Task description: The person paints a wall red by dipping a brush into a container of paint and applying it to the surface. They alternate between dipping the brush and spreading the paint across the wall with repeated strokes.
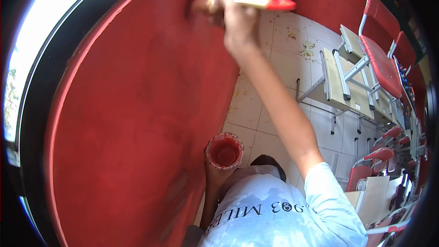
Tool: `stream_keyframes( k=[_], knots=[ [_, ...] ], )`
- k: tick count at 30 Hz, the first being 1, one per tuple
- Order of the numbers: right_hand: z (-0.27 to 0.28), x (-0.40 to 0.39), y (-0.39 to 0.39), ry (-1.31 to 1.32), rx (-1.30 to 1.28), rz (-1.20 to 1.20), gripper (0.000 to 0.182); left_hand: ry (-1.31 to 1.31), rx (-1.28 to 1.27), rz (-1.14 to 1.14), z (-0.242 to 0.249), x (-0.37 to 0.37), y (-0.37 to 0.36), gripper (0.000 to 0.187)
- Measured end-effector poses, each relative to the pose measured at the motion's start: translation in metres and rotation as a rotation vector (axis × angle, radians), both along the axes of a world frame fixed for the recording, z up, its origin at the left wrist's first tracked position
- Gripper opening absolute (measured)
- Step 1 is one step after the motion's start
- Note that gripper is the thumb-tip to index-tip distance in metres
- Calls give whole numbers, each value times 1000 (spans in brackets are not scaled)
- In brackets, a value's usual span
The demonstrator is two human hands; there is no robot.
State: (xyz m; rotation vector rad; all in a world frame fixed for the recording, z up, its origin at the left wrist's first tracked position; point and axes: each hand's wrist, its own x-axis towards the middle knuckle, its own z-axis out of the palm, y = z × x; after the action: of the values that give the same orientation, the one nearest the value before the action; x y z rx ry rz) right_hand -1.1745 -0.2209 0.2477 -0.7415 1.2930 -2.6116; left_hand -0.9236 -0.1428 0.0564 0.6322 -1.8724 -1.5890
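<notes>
The right hand (238, 21), raised at twelve o'clock, is clenched around one brush (256, 1). The brush's red-tipped handle points toward two o'clock, and its bristles, blurred, meet the red wall (137, 110) at eleven o'clock. The left hand (215, 171), low at six o'clock, grasps one cup (224, 151) from below, fingers wrapped around its side. The cup stands upright and open, red paint inside and smeared on its rim, just beside the wall. One window (27, 55) curves along the nine o'clock edge. At three o'clock, well apart from both hands, stand stacked desks (340, 82) and red chairs (384, 64) on the tiled floor (270, 110); their count cannot be told. Paint flecks spot the tiles near one o'clock.
</notes>
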Motion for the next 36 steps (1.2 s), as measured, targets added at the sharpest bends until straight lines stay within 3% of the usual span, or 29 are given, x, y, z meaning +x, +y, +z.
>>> stream_keyframes(
  k=[2, 4, 8, 10, 12, 14, 16, 18, 21, 23, 27, 29, 32, 36],
  knots=[
    [27, -2, 13, -108, -143, 119, 11, 5, 5, -14, 1, 0, -4, 81],
    [17, -3, 24, -184, -237, 211, 17, 1, 10, -20, -5, -1, -7, 81],
    [-102, 38, 18, -575, 58, 155, 24, -13, 11, -27, -14, -5, -11, 80],
    [-145, 35, 40, -643, 239, 146, 23, -26, 11, -22, -17, -10, -13, 80],
    [-146, 26, 50, -549, 342, 113, 24, -35, 12, -19, -21, -15, -15, 80],
    [-115, 23, 43, -443, 394, 76, 18, -40, 14, -20, -26, -20, -15, 79],
    [-59, 31, 26, -232, 235, 98, 17, 3, 82, -36, -33, -29, -17, 79],
    [2, 37, 24, -266, 10, 163, 18, 0, 108, -47, -32, -36, -19, 78],
    [16, 27, 37, -273, -205, 302, 17, -53, 102, -43, -20, -45, -16, 78],
    [-22, 28, 32, -354, -72, 256, 15, -69, 113, -51, -16, -51, -14, 79],
    [-151, 22, 49, -636, 253, 182, 20, -59, 32, -52, -37, -46, -18, 81],
    [-160, 14, 56, -692, 341, 154, 18, -53, 54, -45, -35, -47, -20, 83],
    [-126, -8, 35, -626, 269, 158, 18, -92, 104, -63, -44, -44, -24, 86],
    [-8, -48, 0, -349, -80, 178, 12, -59, 60, -51, -37, -49, -23, 87]
  ],
)
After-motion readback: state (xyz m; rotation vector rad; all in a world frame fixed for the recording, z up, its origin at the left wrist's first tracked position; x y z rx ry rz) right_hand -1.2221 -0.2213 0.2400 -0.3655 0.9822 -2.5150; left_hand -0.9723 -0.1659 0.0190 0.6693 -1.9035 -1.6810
